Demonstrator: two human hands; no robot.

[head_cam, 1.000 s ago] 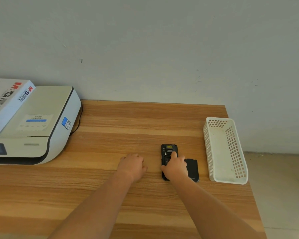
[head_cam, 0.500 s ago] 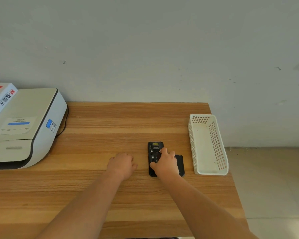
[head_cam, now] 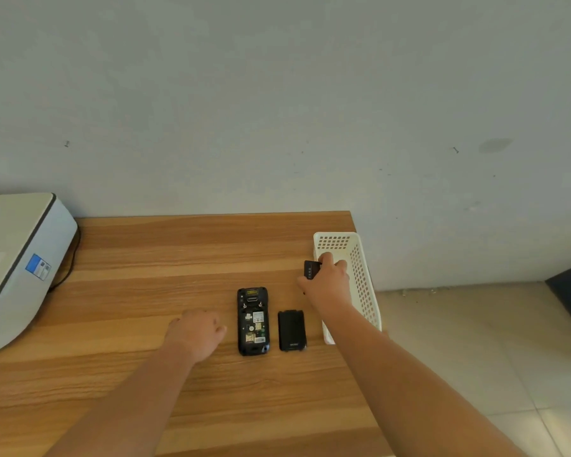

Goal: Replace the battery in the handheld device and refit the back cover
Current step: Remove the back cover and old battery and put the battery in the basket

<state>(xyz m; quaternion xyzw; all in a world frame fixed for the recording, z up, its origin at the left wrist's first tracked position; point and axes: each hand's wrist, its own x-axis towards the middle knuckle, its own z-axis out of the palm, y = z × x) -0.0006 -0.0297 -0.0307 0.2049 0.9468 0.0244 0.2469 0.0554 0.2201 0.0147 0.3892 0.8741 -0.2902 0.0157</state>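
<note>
A moment ago the right hand point(head_cam: 327, 282) was pressed on the device point(head_cam: 252, 320); now it is up at the near edge of the white basket point(head_cam: 363, 278), closed around the battery point(head_cam: 311, 269). The device lies face down on the table point(head_cam: 178, 252), its battery bay open and empty, with the back cover point(head_cam: 291, 330) just beside it. The left hand point(head_cam: 195, 333) rests loosely curled, holding nothing. The old battery seems to be out; a replacement must go in next.

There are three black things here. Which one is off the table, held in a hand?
The small black battery, gripped by the right hand beside the white basket. The opened device and its back cover lie flat on the table.
</note>
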